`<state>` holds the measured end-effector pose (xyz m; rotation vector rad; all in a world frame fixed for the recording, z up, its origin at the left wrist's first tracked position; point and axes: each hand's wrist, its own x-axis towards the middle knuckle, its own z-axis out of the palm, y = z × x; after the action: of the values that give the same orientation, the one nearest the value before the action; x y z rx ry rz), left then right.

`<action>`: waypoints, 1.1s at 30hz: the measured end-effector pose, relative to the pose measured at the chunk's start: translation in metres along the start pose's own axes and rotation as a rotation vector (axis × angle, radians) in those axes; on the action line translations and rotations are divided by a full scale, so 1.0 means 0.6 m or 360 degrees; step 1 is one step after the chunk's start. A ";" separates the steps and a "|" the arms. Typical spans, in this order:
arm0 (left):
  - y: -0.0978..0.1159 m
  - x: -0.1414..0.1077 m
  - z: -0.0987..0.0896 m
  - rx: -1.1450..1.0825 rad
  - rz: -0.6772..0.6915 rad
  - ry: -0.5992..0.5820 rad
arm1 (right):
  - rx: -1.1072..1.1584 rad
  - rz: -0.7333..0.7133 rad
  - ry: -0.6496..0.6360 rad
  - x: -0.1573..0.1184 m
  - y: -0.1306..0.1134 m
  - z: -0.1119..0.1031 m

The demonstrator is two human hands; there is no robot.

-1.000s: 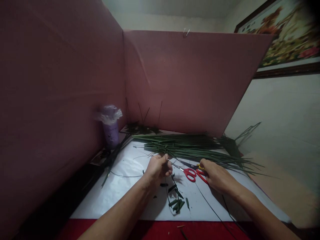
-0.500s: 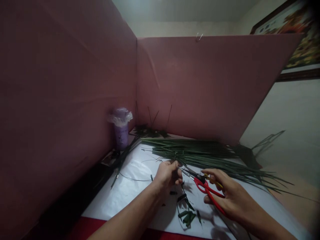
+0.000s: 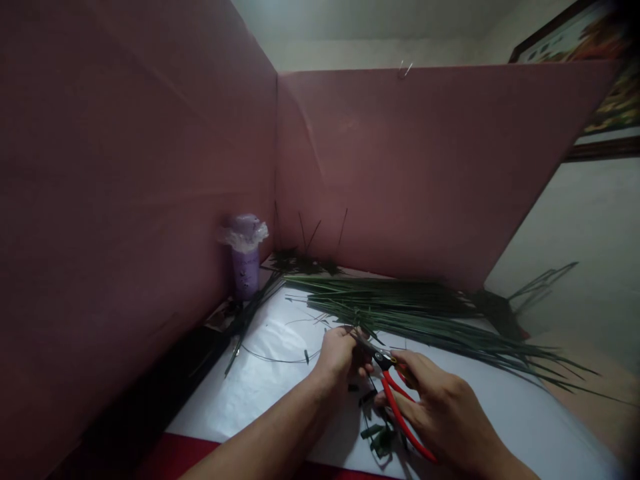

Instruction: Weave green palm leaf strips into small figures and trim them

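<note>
Red-handled scissors (image 3: 400, 407) are in my right hand (image 3: 440, 403), their dark blades pointing up and left at the fingers of my left hand (image 3: 343, 353). My left hand is closed in a pinch on a thin green leaf strip (image 3: 365, 322), whose end sticks out above the fingertips beside the blades. Whether the blades touch the strip I cannot tell. Below the hands, short cut leaf pieces (image 3: 377, 440) lie on the white sheet (image 3: 265, 393), partly covered by the scissors.
Long green leaf blades (image 3: 415, 307) are heaped across the back of the sheet. A purple cup (image 3: 246, 267) with clear plastic over its top stands at the back left. Pink panels (image 3: 425, 167) rise behind and to the left. Red cloth (image 3: 185, 457) shows along the front edge.
My right hand has brought the scissors left and closer to my left hand, and the handles have come nearer together. The view has shifted slightly.
</note>
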<state>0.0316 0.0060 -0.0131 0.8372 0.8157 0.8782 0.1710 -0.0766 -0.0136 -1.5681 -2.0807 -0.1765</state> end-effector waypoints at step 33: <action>-0.017 0.006 0.002 -0.0081 0.0060 -0.0093 | 0.0014 0.0027 0.0167 -0.002 -0.013 0.014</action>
<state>0.0374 0.0049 -0.0223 0.8322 0.7255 0.9003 0.1613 -0.0768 -0.0195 -1.5373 -1.9843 -0.2383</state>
